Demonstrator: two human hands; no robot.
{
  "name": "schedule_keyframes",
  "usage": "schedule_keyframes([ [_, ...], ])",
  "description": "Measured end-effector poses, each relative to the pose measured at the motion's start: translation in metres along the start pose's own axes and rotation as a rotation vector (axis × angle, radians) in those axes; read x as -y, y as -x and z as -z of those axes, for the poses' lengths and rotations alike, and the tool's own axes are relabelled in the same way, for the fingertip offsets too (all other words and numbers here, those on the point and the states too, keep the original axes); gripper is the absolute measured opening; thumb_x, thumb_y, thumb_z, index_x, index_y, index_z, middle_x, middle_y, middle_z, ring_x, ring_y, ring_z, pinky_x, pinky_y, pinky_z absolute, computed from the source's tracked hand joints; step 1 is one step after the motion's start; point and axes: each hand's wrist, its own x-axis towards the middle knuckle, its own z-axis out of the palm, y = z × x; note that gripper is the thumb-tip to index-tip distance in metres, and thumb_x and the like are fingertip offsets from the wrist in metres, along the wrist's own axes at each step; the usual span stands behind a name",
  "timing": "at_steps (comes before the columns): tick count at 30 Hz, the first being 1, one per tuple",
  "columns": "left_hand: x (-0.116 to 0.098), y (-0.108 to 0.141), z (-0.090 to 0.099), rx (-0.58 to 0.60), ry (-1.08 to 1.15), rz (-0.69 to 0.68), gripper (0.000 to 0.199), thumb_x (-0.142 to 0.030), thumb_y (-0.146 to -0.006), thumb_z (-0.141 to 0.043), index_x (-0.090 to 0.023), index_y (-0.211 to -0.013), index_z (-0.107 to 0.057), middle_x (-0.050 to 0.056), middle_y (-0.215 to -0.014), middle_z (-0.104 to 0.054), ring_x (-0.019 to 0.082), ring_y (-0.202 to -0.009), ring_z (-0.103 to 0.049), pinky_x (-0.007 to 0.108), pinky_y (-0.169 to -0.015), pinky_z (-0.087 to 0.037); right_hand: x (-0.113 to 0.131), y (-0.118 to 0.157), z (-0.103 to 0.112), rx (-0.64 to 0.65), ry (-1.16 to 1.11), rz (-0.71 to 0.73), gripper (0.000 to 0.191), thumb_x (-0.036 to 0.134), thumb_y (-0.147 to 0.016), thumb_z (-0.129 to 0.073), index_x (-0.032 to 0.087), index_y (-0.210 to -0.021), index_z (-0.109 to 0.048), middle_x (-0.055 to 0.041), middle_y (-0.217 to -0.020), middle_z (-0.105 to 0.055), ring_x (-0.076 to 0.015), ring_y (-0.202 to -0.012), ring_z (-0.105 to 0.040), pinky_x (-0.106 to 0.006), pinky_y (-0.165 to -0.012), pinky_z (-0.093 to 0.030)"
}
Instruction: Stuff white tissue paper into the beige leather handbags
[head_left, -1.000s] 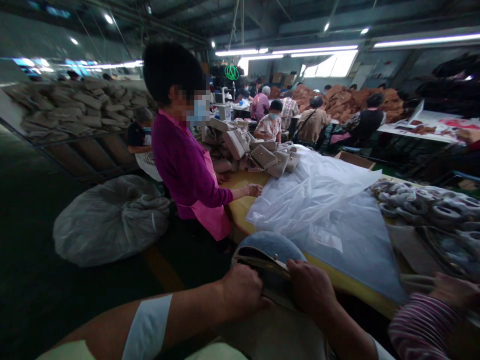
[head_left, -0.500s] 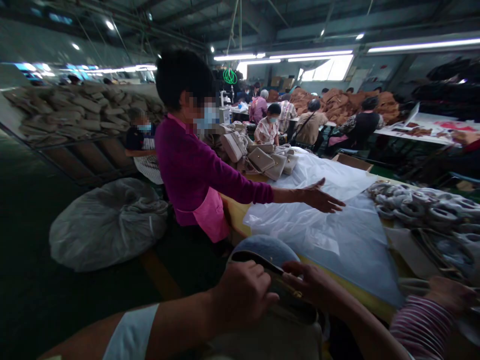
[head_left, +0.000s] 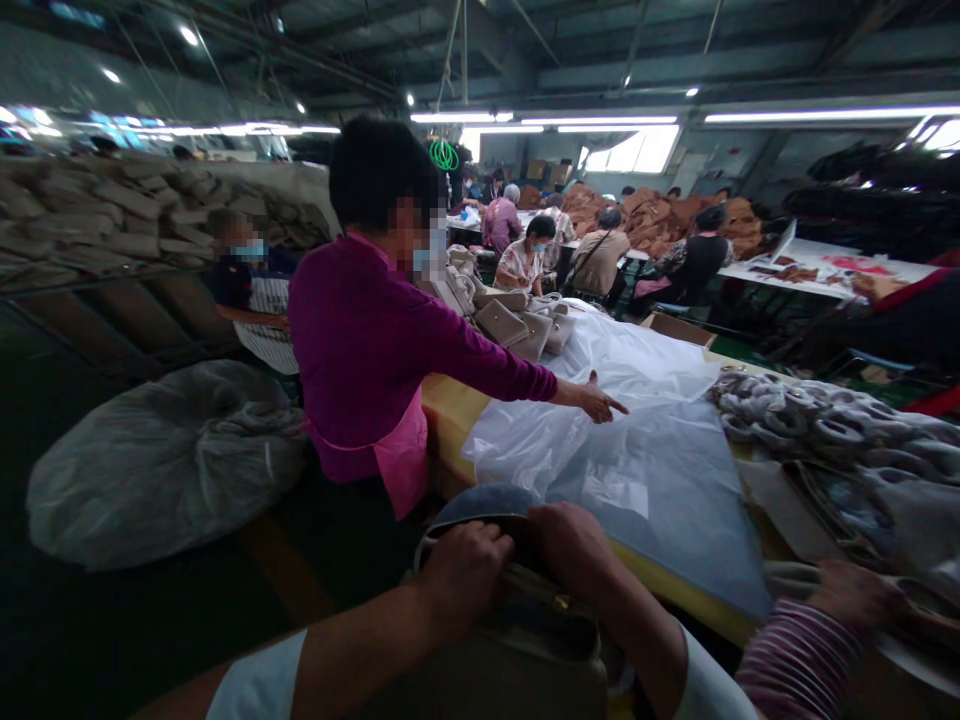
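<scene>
Well, a taupe handbag (head_left: 517, 650) with a small gold metal clasp (head_left: 561, 603) and a rounded blue-grey padded top (head_left: 484, 503), just beside the near edge of a yellow-topped table (head_left: 679, 580). Left hand (head_left: 469, 575) and right hand (head_left: 570, 545) clamped over the bag's upper edge, apart from each other, clasp just below the right hand. Farther along that table, a translucent plastic sheet (head_left: 645, 470).

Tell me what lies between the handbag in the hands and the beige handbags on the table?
In the head view, a clear plastic sheet lies there, spread on the yellow table.
</scene>
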Motion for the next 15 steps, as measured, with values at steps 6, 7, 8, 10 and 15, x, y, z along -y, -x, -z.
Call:
schedule_keyframes([
  [6, -0.001, -0.005, 0.001, 0.027, 0.039, 0.077, 0.025, -0.02, -0.089, -0.061, -0.016, -0.112, -0.067, 0.012, -0.114, -0.072, 0.032, -0.11, -0.067, 0.049, -0.099, -0.054, -0.074, -0.02, -0.009, 0.067, -0.766, 0.067, 0.047, 0.061, -0.089, -0.059, 0.017, -0.076, -0.073, -0.0039, -0.07, -0.072, -0.0135, -0.059, -0.061, -0.024, -0.058, -0.044],
  [7, -0.001, -0.007, 0.0, 0.047, 0.033, 0.099, 0.028, -0.02, -0.087, -0.062, -0.015, -0.114, -0.066, 0.013, -0.112, -0.073, 0.034, -0.107, -0.068, 0.05, -0.097, -0.055, -0.097, -0.028, -0.012, -0.031, -0.898, -0.048, 0.048, 0.064, -0.082, -0.066, 0.017, -0.076, -0.073, -0.0046, -0.07, -0.072, -0.0141, -0.058, -0.062, -0.025, -0.058, -0.047],
  [8, -0.002, -0.008, -0.001, 0.069, 0.025, 0.12, 0.03, -0.021, -0.086, -0.062, -0.015, -0.116, -0.065, 0.014, -0.11, -0.074, 0.035, -0.105, -0.069, 0.052, -0.096, -0.055, -0.122, -0.036, -0.014, -0.176, -0.992, -0.208, 0.047, 0.063, -0.072, -0.075, 0.016, -0.074, -0.073, -0.005, -0.069, -0.073, -0.0147, -0.057, -0.062, -0.026, -0.057, -0.049],
  [10, -0.002, -0.011, -0.004, 0.097, 0.023, 0.148, 0.032, -0.021, -0.086, -0.061, -0.015, -0.117, -0.065, 0.014, -0.108, -0.075, 0.036, -0.103, -0.07, 0.053, -0.094, -0.055, -0.176, -0.053, -0.017, -0.338, -1.023, -0.39, 0.045, 0.059, -0.07, -0.079, 0.015, -0.077, -0.072, -0.0058, -0.069, -0.072, -0.0149, -0.057, -0.063, -0.026, -0.056, -0.051],
  [15, 0.002, -0.016, -0.015, 0.11, 0.036, 0.239, 0.046, -0.022, -0.085, -0.063, -0.018, -0.13, -0.063, 0.014, -0.115, -0.073, 0.035, -0.11, -0.067, 0.052, -0.1, -0.052, -0.297, -0.095, -0.014, -0.561, -0.993, -0.762, 0.018, 0.029, -0.094, -0.063, 0.014, -0.083, -0.064, -0.0004, -0.068, -0.065, -0.0101, -0.059, -0.06, -0.023, -0.061, -0.052],
])
